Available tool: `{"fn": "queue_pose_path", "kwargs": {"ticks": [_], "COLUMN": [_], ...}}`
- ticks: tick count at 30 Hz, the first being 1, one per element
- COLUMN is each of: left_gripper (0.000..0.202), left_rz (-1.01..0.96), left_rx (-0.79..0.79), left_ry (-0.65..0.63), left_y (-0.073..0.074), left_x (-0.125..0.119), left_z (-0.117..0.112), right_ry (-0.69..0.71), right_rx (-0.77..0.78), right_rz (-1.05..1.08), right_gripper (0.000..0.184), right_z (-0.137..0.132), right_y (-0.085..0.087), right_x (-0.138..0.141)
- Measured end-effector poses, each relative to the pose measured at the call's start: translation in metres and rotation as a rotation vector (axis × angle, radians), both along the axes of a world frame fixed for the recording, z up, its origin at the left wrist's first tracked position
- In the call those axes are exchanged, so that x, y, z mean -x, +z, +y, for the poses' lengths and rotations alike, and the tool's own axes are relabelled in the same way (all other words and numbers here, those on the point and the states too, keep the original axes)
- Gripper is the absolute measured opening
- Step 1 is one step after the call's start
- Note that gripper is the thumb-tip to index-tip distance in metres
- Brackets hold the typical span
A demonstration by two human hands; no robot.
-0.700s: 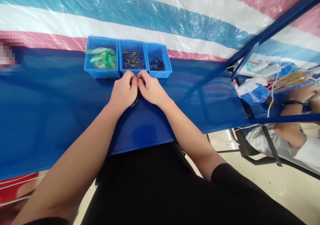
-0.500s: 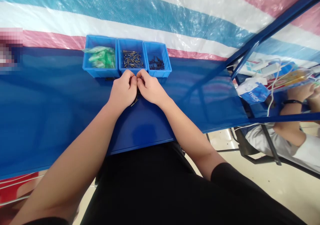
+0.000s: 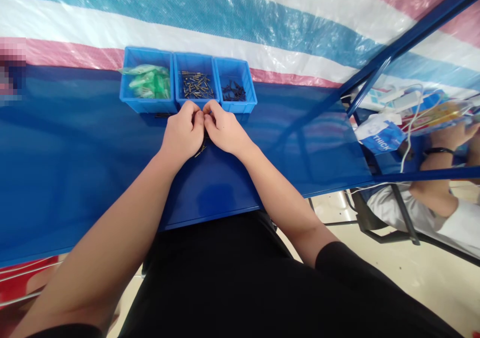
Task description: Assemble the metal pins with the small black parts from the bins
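Note:
My left hand (image 3: 183, 134) and my right hand (image 3: 224, 129) rest together on the blue table (image 3: 75, 148), fingertips touching, both curled closed around something small that the fingers hide. A few small dark parts (image 3: 200, 150) lie on the table just under the hands. Right beyond the fingertips stand three blue bins in a row: the left bin (image 3: 147, 81) holds green plastic bags, the middle bin (image 3: 195, 83) holds small metal pins, the right bin (image 3: 234, 86) holds small black parts.
A striped plastic sheet (image 3: 240, 23) hangs behind the table. A blue frame post (image 3: 378, 65) slants at the right. Beyond it another person's arm (image 3: 438, 178) rests on a neighbouring table with a white packet (image 3: 380, 139) and cables.
The hands stay pressed together in front of the bins with only slight finger movement. The view has shifted a little.

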State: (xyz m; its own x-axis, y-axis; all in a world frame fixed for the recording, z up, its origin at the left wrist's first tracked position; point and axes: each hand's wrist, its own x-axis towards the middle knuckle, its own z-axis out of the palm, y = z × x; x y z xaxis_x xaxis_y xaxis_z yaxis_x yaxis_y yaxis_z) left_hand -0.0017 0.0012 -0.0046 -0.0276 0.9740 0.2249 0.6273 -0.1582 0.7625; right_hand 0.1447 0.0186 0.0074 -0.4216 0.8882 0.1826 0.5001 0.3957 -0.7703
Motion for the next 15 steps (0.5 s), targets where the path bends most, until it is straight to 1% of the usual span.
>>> {"fn": "queue_pose_path", "kwargs": {"ticks": [6, 15], "left_gripper": [0.026, 0.021], "left_rz": [-0.006, -0.011], "left_rx": [-0.030, 0.018], "left_ry": [-0.009, -0.008], "left_y": [-0.0025, 0.0002], "left_x": [0.0010, 0.0002], "left_z": [0.0008, 0.0008], "right_ry": [-0.002, 0.001], "right_rx": [0.001, 0.013], "right_rz": [0.002, 0.027], "right_gripper": [0.013, 0.012], "right_z": [0.0000, 0.0003], "right_y": [0.0005, 0.0003], "right_x": [-0.0001, -0.0001]}}
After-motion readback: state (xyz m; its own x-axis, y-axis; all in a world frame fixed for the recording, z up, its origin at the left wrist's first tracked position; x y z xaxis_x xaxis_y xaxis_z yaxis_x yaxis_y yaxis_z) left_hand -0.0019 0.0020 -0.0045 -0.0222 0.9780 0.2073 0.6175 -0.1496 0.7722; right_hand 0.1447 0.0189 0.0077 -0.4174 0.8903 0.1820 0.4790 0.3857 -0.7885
